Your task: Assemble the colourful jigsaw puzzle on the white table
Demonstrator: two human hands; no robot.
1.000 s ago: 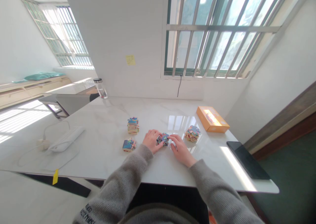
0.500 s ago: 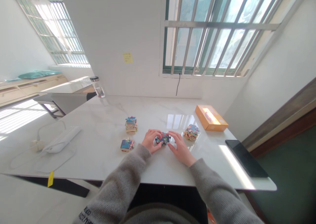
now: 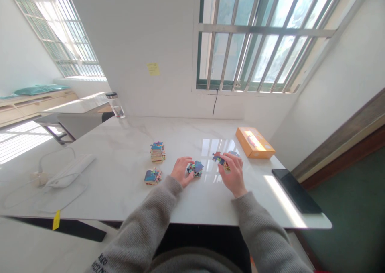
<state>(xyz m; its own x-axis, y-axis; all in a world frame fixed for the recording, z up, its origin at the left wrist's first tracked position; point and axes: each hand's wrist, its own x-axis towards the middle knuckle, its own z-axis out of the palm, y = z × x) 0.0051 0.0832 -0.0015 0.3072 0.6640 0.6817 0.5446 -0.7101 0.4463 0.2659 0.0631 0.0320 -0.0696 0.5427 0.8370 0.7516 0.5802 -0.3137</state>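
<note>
My left hand [image 3: 181, 171] curves its thumb and fingers around the left side of a low stack of jigsaw puzzle pieces [image 3: 196, 168], whose top piece is blue. In my right hand [image 3: 233, 174] a dark blue and red puzzle piece [image 3: 217, 157] is pinched, sticking out leftward from the fingertips. That hand is above and in front of the right stack of puzzle pieces [image 3: 234, 153], hiding most of it. To the left stand a taller stack [image 3: 158, 152] and a shorter stack [image 3: 152, 176] of puzzle pieces, both untouched.
An orange box [image 3: 255, 143] lies at the back right, with a black tablet-like slab [image 3: 296, 190] nearer the right edge. A glass bottle [image 3: 116, 105] stands at the far left corner. A white power strip [image 3: 70, 170] with cables lies on the left of the white table [image 3: 120, 200].
My right hand has moved right, from the middle stack to the right stack, carrying a puzzle piece. A blue piece now shows atop the middle stack. My left hand stays there.
</note>
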